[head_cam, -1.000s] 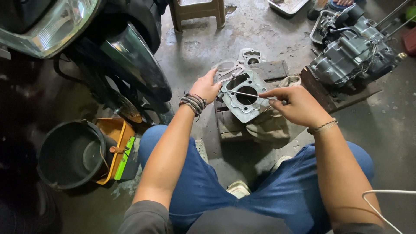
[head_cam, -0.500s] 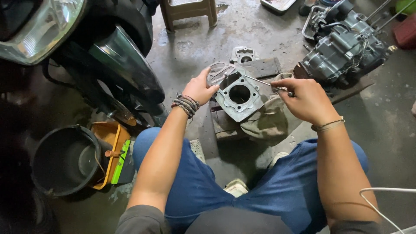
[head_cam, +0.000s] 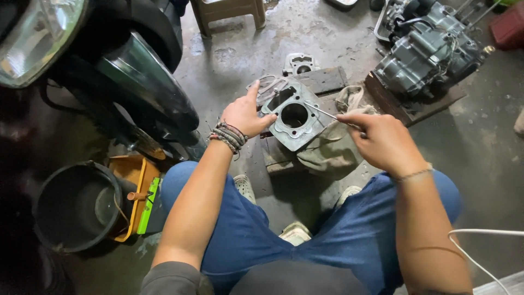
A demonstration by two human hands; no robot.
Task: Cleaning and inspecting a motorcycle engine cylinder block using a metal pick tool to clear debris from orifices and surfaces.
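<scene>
A grey metal engine cylinder block (head_cam: 293,116) with a round bore rests tilted on a wooden block (head_cam: 275,155) and a rag (head_cam: 333,147). My left hand (head_cam: 244,116) grips its left edge and steadies it. My right hand (head_cam: 380,140) pinches a thin metal scraper tool (head_cam: 323,112), whose tip touches the block's top face near the bore. Bead bracelets circle my left wrist.
A motorcycle front with headlight and fender (head_cam: 125,71) stands at left. A black bucket (head_cam: 76,205) and orange tray (head_cam: 134,188) sit by my left knee. An engine (head_cam: 431,52) lies at upper right, a small metal cover (head_cam: 300,63) and a stool (head_cam: 226,11) beyond.
My right hand has shifted slightly right along the block while holding the thin tool. My left hand keeps its hold on the block's left edge. The camera view drifted.
</scene>
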